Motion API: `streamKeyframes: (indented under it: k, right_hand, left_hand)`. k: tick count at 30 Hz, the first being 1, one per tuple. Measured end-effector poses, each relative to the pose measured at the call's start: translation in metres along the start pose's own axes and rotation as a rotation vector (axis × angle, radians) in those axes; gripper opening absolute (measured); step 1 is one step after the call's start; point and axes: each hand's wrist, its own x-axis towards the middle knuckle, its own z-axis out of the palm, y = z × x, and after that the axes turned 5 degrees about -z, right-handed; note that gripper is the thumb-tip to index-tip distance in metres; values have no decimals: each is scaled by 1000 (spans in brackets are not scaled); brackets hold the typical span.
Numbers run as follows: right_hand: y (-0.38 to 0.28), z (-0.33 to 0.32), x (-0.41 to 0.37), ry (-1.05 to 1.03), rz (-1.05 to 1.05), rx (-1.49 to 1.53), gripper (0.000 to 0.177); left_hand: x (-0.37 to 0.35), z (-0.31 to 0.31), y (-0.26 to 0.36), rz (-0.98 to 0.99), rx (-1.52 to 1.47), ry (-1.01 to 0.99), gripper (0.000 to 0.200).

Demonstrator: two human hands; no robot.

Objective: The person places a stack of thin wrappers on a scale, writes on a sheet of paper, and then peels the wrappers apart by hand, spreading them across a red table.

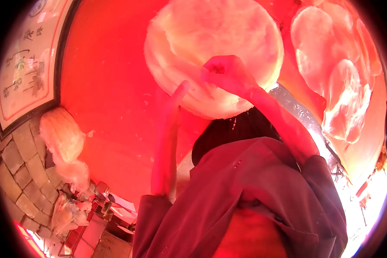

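Note:
A large round pale sheet [221, 32], thin and cloudy with uneven folds, hangs in front of me under strong red light. My right hand [230, 73] is over its lower middle, fingers curled and pinched against its surface. At the lower left rim is my left hand [181, 92], with a thumb or finger showing on the front of the sheet and the other fingers hidden, apparently behind it. Below the sheet is a dark rounded shape [232, 131] I cannot identify. Dark sleeves cover my upper arms.
More pale, translucent oval pieces [331, 64] hang at the right. A framed panel with brush writing [28, 64] is at the upper left, above a brick or tile surface [26, 172]. Pale wrapped bundles [62, 135] and a clear plastic bag [69, 213] are at the lower left.

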Motion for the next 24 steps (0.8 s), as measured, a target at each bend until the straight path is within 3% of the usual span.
streamKeyframes:
  k: [3,4,6,10,12,13,17,19,20,21,24]
  right_hand:
    - [3,4,3,29,36,77,19]
    - [6,9,3,75,-42,-78,19]
    - [2,19,1,119,-120,-228,20]
    - [-38,32,-9,298,-668,-722,17]
    - [30,55,21,335,-647,-892,14]
    - [27,31,20,365,-615,-966,14]
    - [-7,-12,22,-33,-179,-507,16]
    - [-12,-53,24,354,-298,-271,9]
    - [-23,-84,17,362,-287,163,12]
    - [-68,-118,-2,305,-316,361,15]
    - [-160,-154,-8,376,-280,339,17]
  left_hand:
    - [4,-5,-5,-95,-27,46,71]
    - [4,-10,-8,-93,-25,47,71]
    - [-3,-25,-13,-34,-230,-235,54]
    - [5,-44,-31,-67,-179,-41,53]
    - [16,-55,-46,-117,-182,-9,52]
    - [19,-60,-51,-140,-176,5,52]
    - [23,-78,-65,-188,-144,61,50]
    - [22,-82,-66,-187,-124,71,50]
    - [23,-84,-67,-182,-114,78,49]
    - [24,-86,-69,-186,-109,80,49]
    - [24,-98,-74,-212,-116,69,44]
